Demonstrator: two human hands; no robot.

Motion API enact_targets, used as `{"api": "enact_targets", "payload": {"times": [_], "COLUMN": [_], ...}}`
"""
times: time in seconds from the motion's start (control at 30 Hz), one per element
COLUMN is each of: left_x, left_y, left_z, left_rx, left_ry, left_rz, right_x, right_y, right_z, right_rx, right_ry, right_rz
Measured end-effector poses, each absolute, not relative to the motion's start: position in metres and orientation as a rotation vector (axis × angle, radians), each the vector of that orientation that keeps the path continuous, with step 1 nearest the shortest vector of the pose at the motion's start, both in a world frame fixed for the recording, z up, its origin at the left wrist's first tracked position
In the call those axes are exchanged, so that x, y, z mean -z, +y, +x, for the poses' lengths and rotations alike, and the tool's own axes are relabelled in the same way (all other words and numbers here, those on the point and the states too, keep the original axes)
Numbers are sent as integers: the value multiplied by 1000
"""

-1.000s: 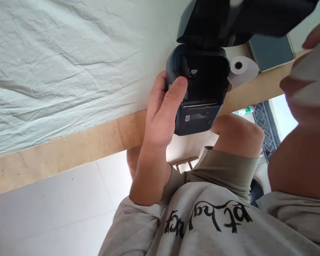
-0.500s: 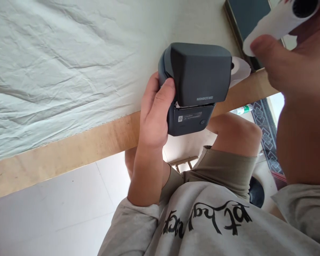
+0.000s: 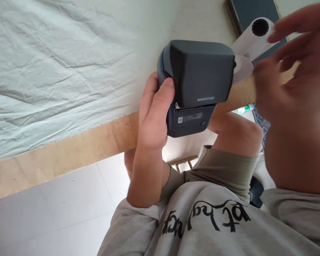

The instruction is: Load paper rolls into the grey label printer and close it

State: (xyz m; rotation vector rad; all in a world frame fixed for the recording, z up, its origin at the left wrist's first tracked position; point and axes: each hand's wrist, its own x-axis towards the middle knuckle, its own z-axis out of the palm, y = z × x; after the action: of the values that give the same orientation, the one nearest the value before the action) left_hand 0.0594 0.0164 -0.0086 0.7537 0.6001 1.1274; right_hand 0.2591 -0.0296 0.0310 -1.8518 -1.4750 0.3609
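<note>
My left hand (image 3: 154, 113) is closed on the side of a dark grey label printer (image 3: 202, 76), thumb on its front. The printer is held over the table edge, its lid slightly apart from the lower body. To the right, my right hand (image 3: 296, 60) is blurred, its fingers apart and curved. Its fingertips are close to a white cylinder (image 3: 249, 42) with a black round end; whether they touch it I cannot tell. Beside the printer lies a white roll (image 3: 244, 67), partly hidden behind it.
A dark flat box (image 3: 253, 10) lies behind the cylinder. Wrinkled pale cloth (image 3: 69, 64) covers the table, which has a bare wooden edge (image 3: 96, 137). Below are my knees, a bottle with a green label (image 3: 245, 109) and a patterned mat (image 3: 261, 124).
My right hand has let go of the white cylinder, which now stands near the white roll, lower and further left than before. The left hand and printer have barely moved.
</note>
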Motion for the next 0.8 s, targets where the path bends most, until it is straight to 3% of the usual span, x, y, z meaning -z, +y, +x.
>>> {"api": "enact_targets", "payload": {"times": [0.1, 0.23, 0.8], "left_x": [9, 14, 8], "left_y": [17, 18, 18], "left_z": [59, 60, 58], "left_rx": [-1115, -1129, -1097], "left_ry": [606, 613, 599], "left_rz": [747, 783, 773], "right_x": [-11, 10, 16], "right_y": [-26, -18, -27], "right_z": [247, 244, 236], "right_rx": [-4, 194, 91], "right_ry": [-1773, -1775, -1853], "right_rz": [-1896, -1926, -1573]}}
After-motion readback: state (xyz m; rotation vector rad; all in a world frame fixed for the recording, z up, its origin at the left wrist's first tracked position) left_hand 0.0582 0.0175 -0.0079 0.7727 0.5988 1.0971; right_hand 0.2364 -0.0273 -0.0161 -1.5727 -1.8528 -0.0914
